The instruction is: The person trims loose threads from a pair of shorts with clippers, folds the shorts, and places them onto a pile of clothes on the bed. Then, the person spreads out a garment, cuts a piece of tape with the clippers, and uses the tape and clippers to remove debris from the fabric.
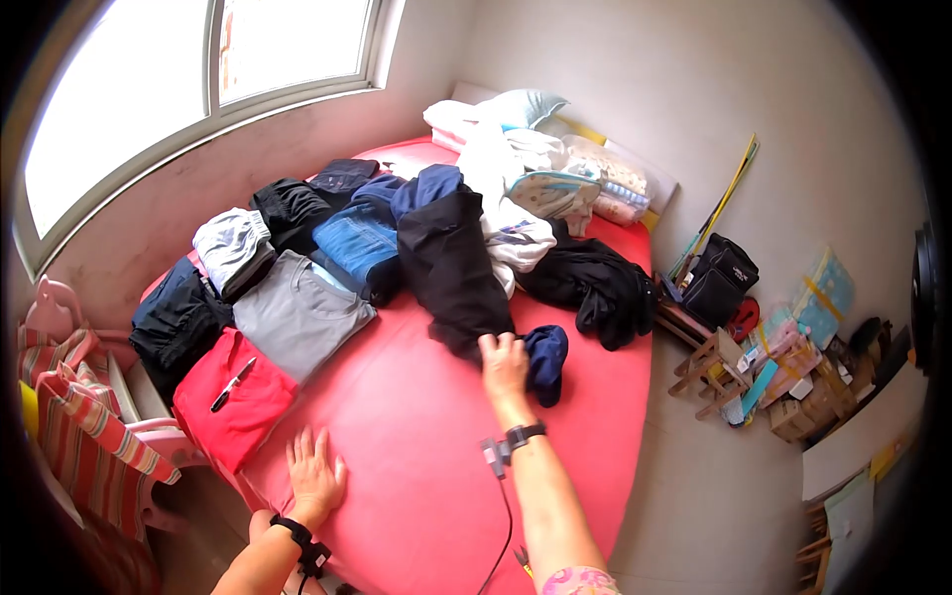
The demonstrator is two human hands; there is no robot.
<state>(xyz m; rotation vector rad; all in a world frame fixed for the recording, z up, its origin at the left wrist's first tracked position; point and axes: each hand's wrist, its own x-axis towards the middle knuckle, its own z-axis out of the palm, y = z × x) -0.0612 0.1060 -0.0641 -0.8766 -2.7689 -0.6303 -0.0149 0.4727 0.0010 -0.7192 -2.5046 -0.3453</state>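
Note:
My left hand (315,476) lies flat on the red bedsheet (397,426), fingers spread, holding nothing. Its nearest garment is a folded red shirt (213,412) with a black-and-white pen (233,387) on top. My right hand (505,367) reaches forward, its fingers closed on the near end of a long black garment (446,263). That garment stretches back into the pile; whether it is trousers I cannot tell. Just right of the hand is a crumpled navy piece of cloth (547,362). Each wrist wears a black strap with a small device.
Folded clothes line the bed's left side: a grey T-shirt (297,302), jeans (357,243) and white shorts (233,248). Another black garment (590,283) lies at right. Bedding and a pillow (521,107) are at the back. A wooden stool (712,372) and a striped chair (94,446) flank the bed.

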